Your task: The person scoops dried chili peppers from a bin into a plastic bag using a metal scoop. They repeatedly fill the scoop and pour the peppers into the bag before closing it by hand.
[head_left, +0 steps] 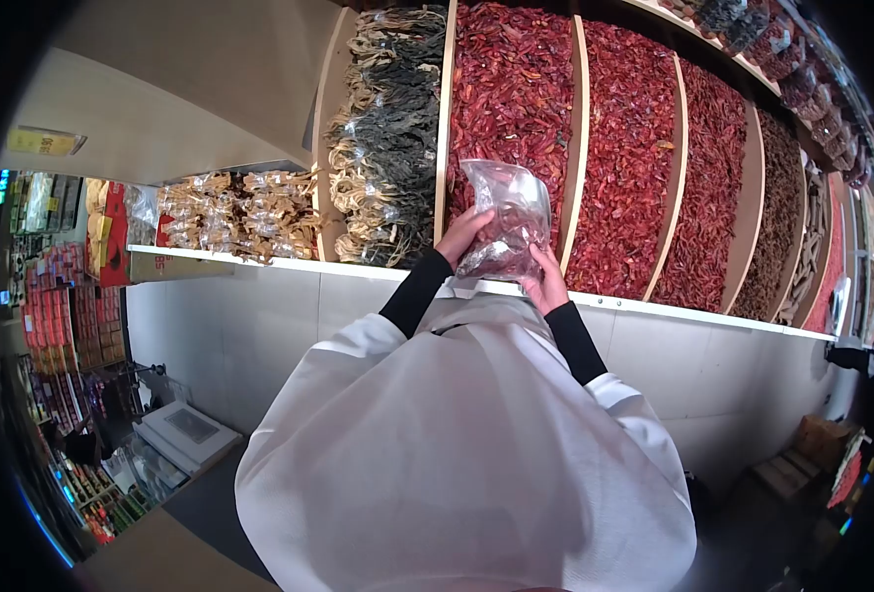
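Plastic bag point(506, 222), clear and partly filled with dried red chillies, is held up in the head view in front of the slanted display bins, just above the white ledge point(654, 306). The left hand point(461, 237) grips the plastic bag's left side with its fingers curled onto the film. The right hand point(547, 284) clasps its lower right corner from beneath. Behind the bag, wooden dividers point(577, 128) separate bins of red chillies point(516, 79). A bin of dark dried strips point(392, 138) lies to the left, and a white scale point(188, 429) stands lower left.
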The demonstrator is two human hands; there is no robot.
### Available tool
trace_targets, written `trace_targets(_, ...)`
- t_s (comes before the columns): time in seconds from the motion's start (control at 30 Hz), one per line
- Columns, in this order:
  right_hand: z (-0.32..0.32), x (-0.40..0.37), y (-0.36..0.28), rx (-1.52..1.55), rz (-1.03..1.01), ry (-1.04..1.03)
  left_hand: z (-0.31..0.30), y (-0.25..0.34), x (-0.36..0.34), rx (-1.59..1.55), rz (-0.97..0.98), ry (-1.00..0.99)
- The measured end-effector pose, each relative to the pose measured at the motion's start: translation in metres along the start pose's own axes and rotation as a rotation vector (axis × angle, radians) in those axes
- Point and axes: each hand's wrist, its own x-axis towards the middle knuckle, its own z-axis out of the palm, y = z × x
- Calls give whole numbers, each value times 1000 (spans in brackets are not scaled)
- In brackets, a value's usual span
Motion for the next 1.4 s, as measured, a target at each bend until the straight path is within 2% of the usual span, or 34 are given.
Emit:
trace_targets(0.03,-2,5,-3,3,-9,3,3,-3,1,85,69,32)
trace_targets(0.13,0,20,-12,-8,-106,-63,6,-1,-8,-49,124,15)
trace_targets(0.2,4,31,-16,-15,-142,-69,5,6,-3,-34,237,135)
trace_targets(0.23,5,36,-17,-29,-153,-61,1,4,5,-35,232,136)
trace_targets(0.3,0,48,-17,-32,-149,-71,-2,2,19,26,409,184)
trace_targets(0.37,-3,56,-15,-55,-127,6,-4,0,21,-42,338,194)
trace_targets(0.43,-6,58,-13,-63,-107,33,1,6,9,-171,145,243)
trace_targets(0.47,-6,58,-12,-64,-122,82,22,36,-25,-206,-24,263)
trace_targets(0.5,-6,56,-11,-63,-136,131,19,28,-32,-206,-25,265)
trace_targets(0.57,2,48,-16,-125,-155,151,12,13,-37,-303,287,156)
trace_targets(0.6,4,45,-18,-170,-225,121,15,17,-40,-236,401,117)
trace_targets(0.63,6,44,-17,-215,-295,90,15,17,-42,-233,398,117)
trace_targets(0.7,1,48,-15,-236,-362,88,14,18,-46,394,544,141)
trace_targets(0.73,-7,54,-12,-335,-379,103,12,16,-45,393,543,141)
trace_targets(0.77,-15,59,-11,-437,-398,118,9,15,-42,610,627,187)
trace_targets(0.83,-16,61,-11,-412,-447,177,6,16,-36,1050,788,279)
trace_targets(0.87,-19,62,-13,-442,-479,199,6,13,-36,1016,775,358)
trace_targets(0.93,-22,66,-14,-452,-571,228,-4,10,-30,1036,754,372)
trace_targets(1.1,-24,70,-24,-463,-597,252,-4,22,-25,1042,733,372)
trace_targets(1.17,-23,70,-30,-504,-613,257,12,43,-31,1120,978,343)
trace_targets(1.37,-6,72,-49,-598,-669,220,-8,56,-5,1190,865,362)
trace_targets(1.4,0,71,-54,-613,-718,229,-5,66,-2,1181,945,426)
